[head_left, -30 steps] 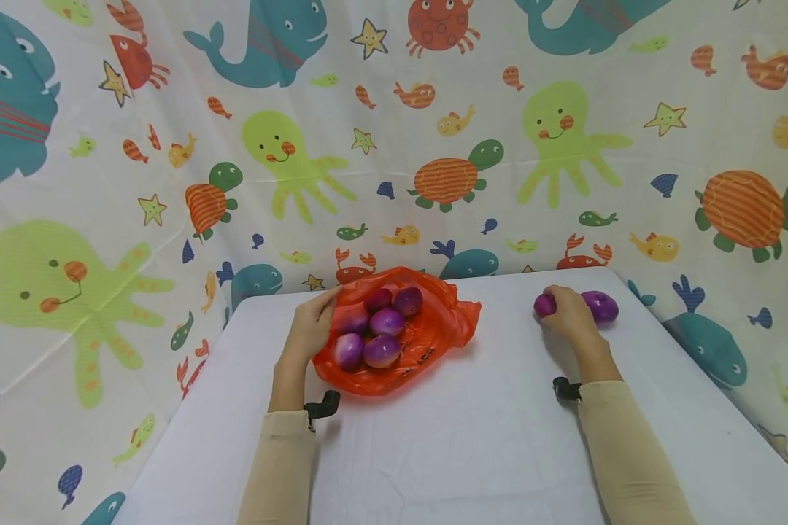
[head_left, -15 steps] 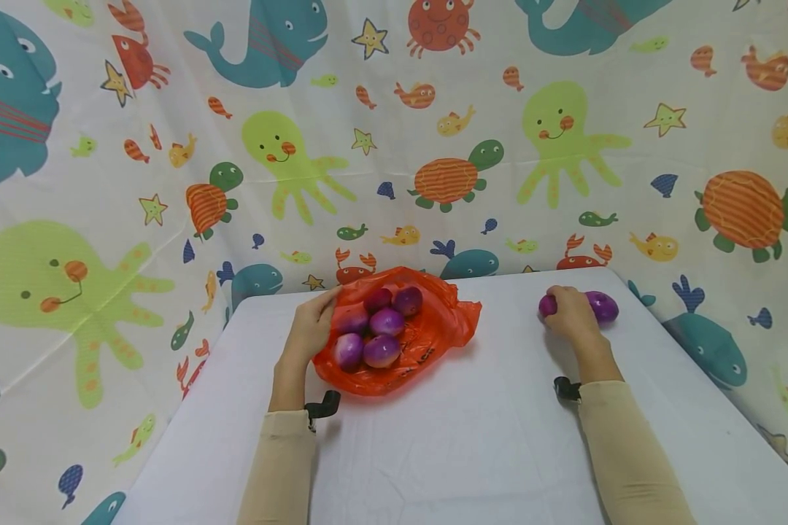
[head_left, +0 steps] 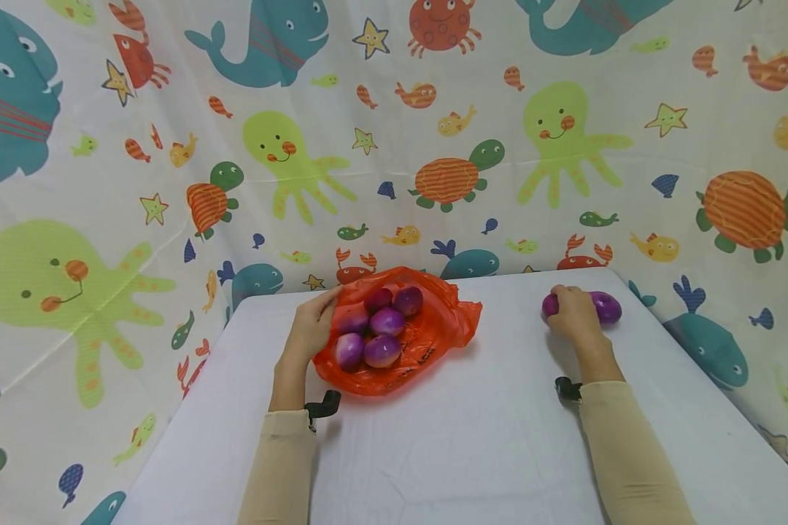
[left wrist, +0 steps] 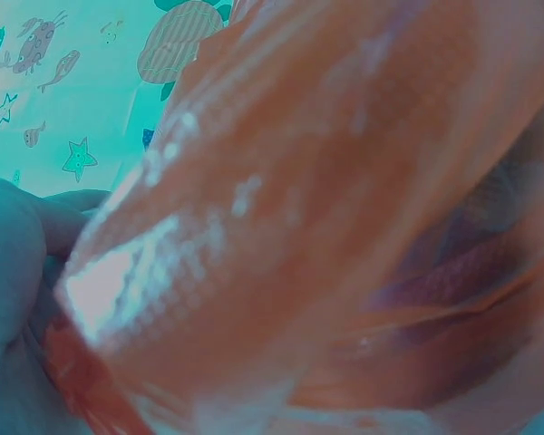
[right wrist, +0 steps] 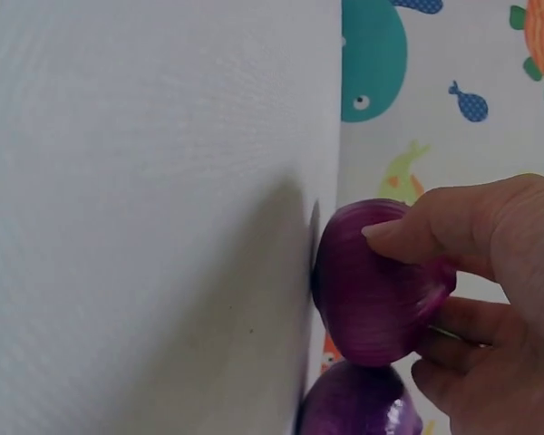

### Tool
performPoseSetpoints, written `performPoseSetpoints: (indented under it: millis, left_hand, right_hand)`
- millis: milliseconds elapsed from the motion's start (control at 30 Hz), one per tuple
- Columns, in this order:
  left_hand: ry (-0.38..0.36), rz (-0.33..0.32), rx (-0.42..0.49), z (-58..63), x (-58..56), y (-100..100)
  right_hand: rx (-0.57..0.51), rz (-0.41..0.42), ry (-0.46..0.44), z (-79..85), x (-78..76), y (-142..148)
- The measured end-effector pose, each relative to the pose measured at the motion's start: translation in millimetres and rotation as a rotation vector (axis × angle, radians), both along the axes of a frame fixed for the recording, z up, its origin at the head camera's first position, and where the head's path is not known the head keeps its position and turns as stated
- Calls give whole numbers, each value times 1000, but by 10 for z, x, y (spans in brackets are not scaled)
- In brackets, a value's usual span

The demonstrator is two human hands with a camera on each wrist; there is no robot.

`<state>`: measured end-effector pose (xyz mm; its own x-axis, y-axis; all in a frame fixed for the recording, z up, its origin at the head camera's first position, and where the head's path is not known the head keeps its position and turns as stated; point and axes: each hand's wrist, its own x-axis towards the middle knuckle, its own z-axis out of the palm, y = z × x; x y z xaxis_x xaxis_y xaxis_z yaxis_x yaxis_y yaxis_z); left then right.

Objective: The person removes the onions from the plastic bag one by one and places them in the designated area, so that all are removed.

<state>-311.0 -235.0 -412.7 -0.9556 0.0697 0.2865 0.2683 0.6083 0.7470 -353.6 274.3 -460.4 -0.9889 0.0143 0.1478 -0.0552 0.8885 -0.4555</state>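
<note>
My left hand holds the left edge of a red plastic bag; in the left wrist view the bag fills most of the frame. Several red onions lie in its open mouth. Over at the table's far right, my right hand grips another red onion, thumb on one side and fingers on the other. A second loose red onion sits just to the right of that hand. In the right wrist view, this second onion appears to touch the gripped one.
A white cloth covers the table, whose far edge meets a hanging curtain printed with sea animals. Both wrists carry small black camera mounts. Bare tablecloth lies between the bag and the right hand.
My right hand has shifted slightly to the right with its onion, closer to the loose one. The left hand and the bag stay as they were.
</note>
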Motion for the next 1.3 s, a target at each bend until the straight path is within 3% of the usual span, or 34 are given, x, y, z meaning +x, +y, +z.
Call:
performPoseSetpoints:
  millis: [167, 333, 567, 767, 933, 1300]
  left_hand:
    - [-1, -4, 5, 2, 6, -2]
    - [-11, -4, 11, -4, 7, -2]
    - [-17, -5, 13, 4, 17, 0]
    - [-18, 0, 17, -5, 12, 1]
    - [-7, -8, 13, -4, 12, 4]
    - [-12, 1, 14, 17, 22, -7]
  right_hand:
    - [1, 4, 36, 66, 20, -72]
    - [26, 16, 147, 171, 28, -230]
    - [-80, 40, 279, 264, 41, -649]
    - [-106, 123, 430, 353, 117, -1028]
    - [-112, 252, 540, 423, 190, -1294]
    - [-111, 431, 582, 422, 329, -1765]
